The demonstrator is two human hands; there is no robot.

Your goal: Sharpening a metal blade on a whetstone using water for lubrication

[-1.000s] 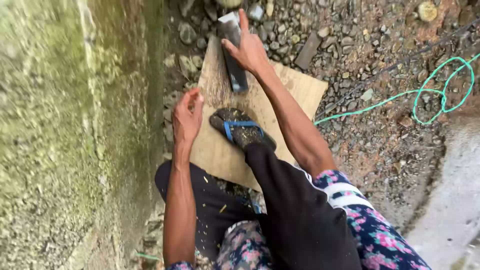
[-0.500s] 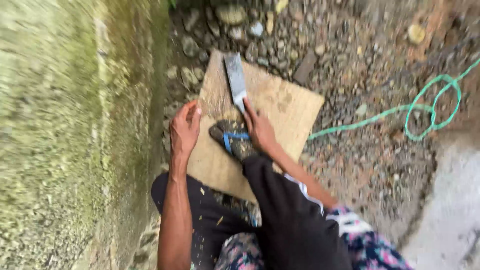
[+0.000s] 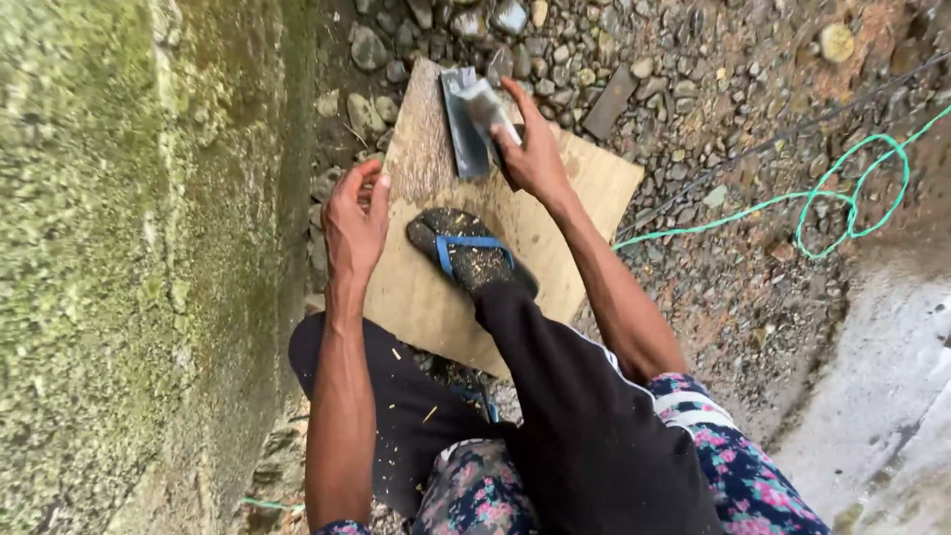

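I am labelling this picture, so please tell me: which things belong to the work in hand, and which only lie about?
In use:
- wooden board, held down by a foot in a blue-strapped sandal
- flat metal blade, gripped by the right hand
- left hand, at the board's left edge

Lying about:
- green rope
- stones
- mossy wall

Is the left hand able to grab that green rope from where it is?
Probably not. The left hand rests at the wooden board's left edge by the mossy wall, while the green rope lies far right, beyond the right arm.
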